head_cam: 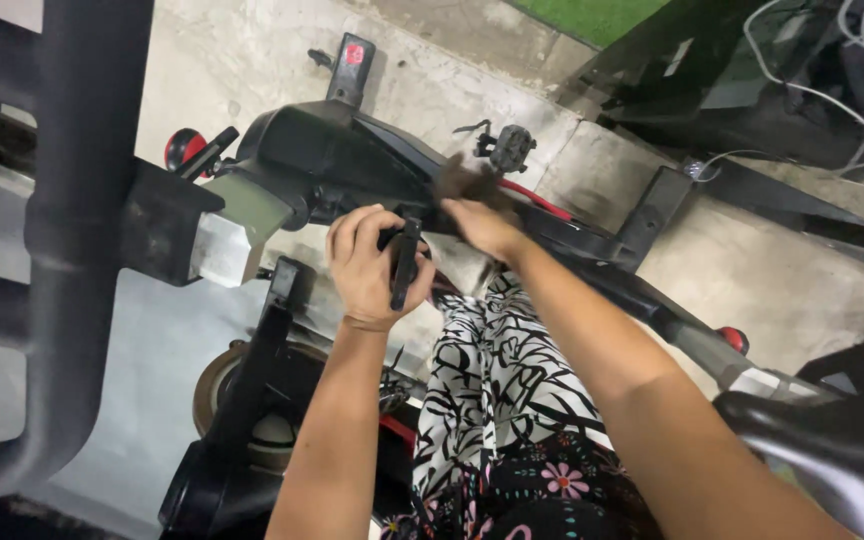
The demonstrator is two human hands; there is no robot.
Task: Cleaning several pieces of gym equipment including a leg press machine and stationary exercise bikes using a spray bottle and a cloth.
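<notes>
The left hand (370,268) is clenched around a black lever handle (405,262) that stands nearly upright between the fingers, just below the black frame (322,155) of an exercise bike. The grip is firm: all fingers wrap the handle and the thumb closes across it.

The right hand (482,225) holds a dark cloth (464,180), pinched against the frame beside the handle. Motion blur obscures the fingertips, so the hold appears closed on the cloth rather than shows plainly.

Handling judgement:
- The handle looks rigid, light and probably moulded plastic over metal; take hold across its full length, as the left hand does.
- The cloth is soft and limp; bunch it in the palm so that no loose end trails.
- The frame is heavy, stiff and fixed; it will not shift under hand pressure.

A red knob (183,146) sits at the left of the frame. A flywheel (242,400) stands on the concrete floor (782,290) below. The person's patterned clothing (512,400) fills the lower centre.
</notes>
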